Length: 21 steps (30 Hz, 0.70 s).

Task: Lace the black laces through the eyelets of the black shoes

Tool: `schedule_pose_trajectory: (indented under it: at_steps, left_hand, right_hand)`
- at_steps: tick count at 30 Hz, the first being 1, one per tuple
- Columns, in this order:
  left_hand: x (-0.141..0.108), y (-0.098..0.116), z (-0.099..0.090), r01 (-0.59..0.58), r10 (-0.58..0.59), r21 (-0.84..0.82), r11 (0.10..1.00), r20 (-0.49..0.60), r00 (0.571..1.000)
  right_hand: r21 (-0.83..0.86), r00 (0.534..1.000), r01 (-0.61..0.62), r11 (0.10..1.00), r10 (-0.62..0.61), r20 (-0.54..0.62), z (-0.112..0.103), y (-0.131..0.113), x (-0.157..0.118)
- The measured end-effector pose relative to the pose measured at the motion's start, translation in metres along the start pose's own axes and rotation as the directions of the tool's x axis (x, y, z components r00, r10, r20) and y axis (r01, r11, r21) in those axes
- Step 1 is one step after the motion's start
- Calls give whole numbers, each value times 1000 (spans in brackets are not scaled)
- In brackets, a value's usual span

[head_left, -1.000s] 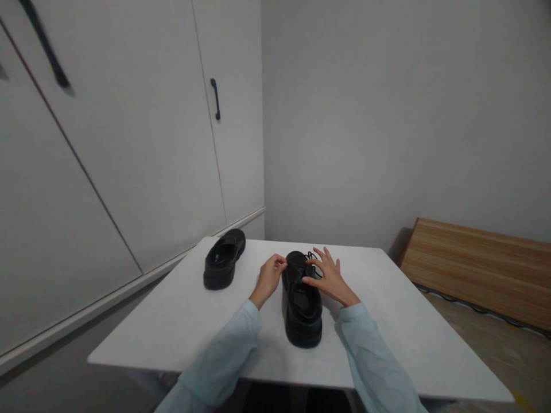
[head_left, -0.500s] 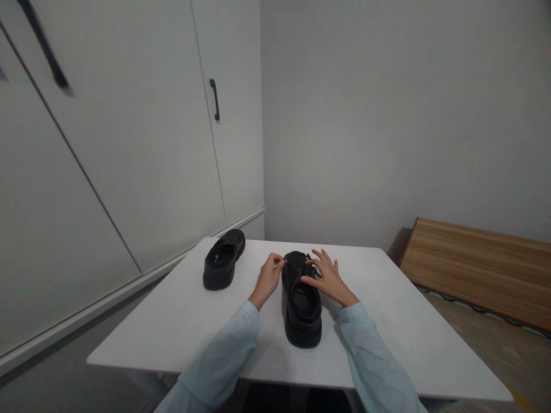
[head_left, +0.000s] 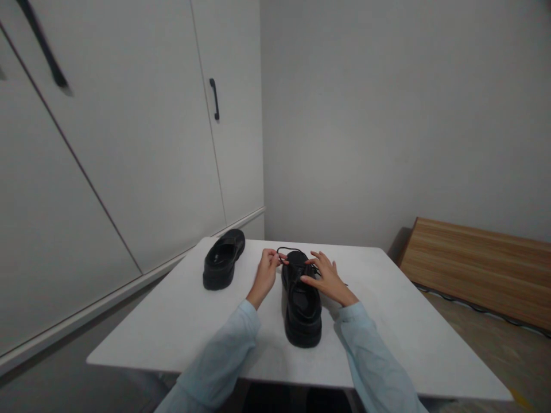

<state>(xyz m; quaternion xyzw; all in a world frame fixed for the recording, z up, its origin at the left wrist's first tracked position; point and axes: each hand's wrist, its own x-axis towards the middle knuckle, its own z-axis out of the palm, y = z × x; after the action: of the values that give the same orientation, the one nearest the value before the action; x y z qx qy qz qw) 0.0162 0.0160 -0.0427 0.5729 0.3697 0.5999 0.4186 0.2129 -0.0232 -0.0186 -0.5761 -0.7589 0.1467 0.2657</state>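
A black lace-up shoe (head_left: 303, 330) sits on the white table in front of me, its heel toward me. My left hand (head_left: 267, 269) is beside the shoe's front left side, thumb and fingers pinched on the black shoelace (head_left: 289, 248). That lace arches in a loop over the toe. On the right, my right hand (head_left: 328, 279) holds the shoe near its lacing, thumb and forefinger set apart on the upper and the other fingers spread. The fingers partly hide the lacing.
A second black shoe (head_left: 219, 267) stands at the table's back left. The white table (head_left: 181, 338) lies beside pale cabinets (head_left: 163, 143) with dark handles. A wood-grain panel (head_left: 477, 264) leans by the grey wall at the right.
My left hand has shifted slightly left and up, and a lace loop now shows over the toe. A lace end now shows right of my right hand, which has hardly moved.
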Motion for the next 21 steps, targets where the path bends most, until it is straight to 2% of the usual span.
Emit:
schedule_pose_trajectory:
  at_steps: [11, 17, 21]
  left_hand:
    - [-1, 2, -4, -55, 39, 329, 943, 56, 998]
    - [-4, 9, -7, -188, 122, 511, 839, 159, 980]
    - [-5, 14, -10, -224, 128, 578, 785, 202, 971]
  right_hand:
    - [20, 1000, 11, 1000, -11, -8, 2, 3, 0]
    - [34, 1000, 19, 999, -18, -8, 1, 3, 0]
    - [36, 1000, 21, 999, -20, -13, 1, 3, -1]
